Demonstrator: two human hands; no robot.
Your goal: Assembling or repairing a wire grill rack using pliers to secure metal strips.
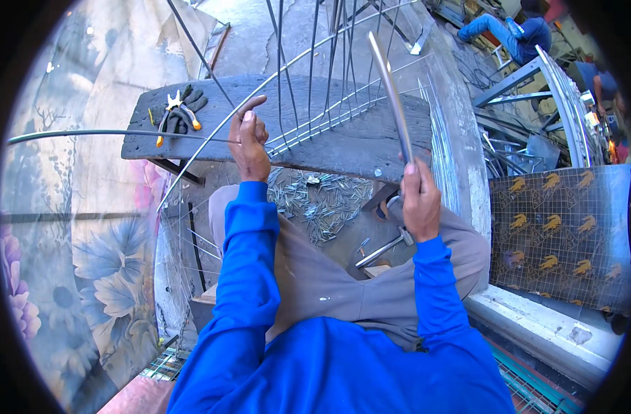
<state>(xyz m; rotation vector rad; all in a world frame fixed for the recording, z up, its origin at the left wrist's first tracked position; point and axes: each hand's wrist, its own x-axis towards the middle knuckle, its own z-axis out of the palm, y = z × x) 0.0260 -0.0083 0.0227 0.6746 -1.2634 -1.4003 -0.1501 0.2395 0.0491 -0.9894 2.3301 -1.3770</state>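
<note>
My left hand (250,143) is closed, thumb against curled fingers and forefinger pointing out, on a thin dark metal rod (81,133) that runs off to the left. A long pale rod (203,146) slants past that hand; whether the fingers touch it I cannot tell. My right hand (420,200) is wrapped round the lower end of a shiny, slightly curved metal bar (391,93), which points up and away. Between the hands, a row of thin dark rods (308,69) rises from several parallel pale rods (329,119) lying across a dark wooden bench (219,86).
Pliers (174,110) and a dark glove (193,103) lie on the bench's left end. Short metal offcuts (322,207) litter the floor below, near a hammer (381,250). Patterned sheeting (115,262) covers the left. A metal frame (557,103) and people (519,38) are at right.
</note>
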